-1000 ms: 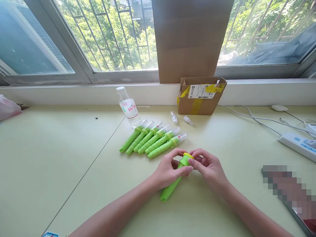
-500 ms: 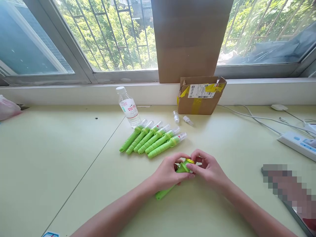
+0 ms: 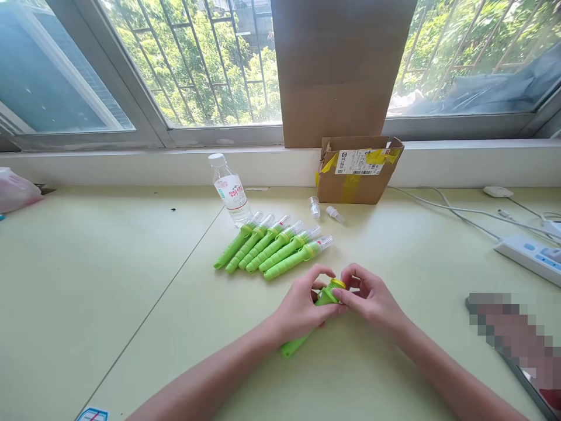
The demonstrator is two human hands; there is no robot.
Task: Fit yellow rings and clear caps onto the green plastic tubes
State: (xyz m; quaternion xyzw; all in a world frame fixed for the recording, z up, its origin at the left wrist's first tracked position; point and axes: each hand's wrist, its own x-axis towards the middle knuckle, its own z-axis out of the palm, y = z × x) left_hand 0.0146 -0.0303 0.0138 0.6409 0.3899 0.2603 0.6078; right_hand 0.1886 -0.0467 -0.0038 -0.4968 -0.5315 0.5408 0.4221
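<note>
A slim green plastic handle (image 3: 294,346) with a yellow threaded-looking top lies slanted in my left hand (image 3: 302,307), whose fingers and thumb are wrapped round its upper part. My right hand (image 3: 372,298) pinches the same handle at its yellow end, with the thumb against the collar. The fingertips partly hide that end. Beyond the hands lie several similar green sticks (image 3: 289,264) side by side, each with a clear tip. Two loose clear plastic caps, one standing or tilted (image 3: 314,207) and the other cap (image 3: 335,214) on its side, are farther back.
A water bottle (image 3: 232,196) stands behind the row of sticks. An open cardboard box (image 3: 350,187) is against the wall under the window. To the right are white cables, a power strip (image 3: 528,254) and a partly blurred phone-like object (image 3: 521,374). A pink bag (image 3: 17,193) sits far left.
My left index finger has lifted slightly off the yellow top, which shows more now. Both hands stay on the green handle, and the view has shifted a little.
</note>
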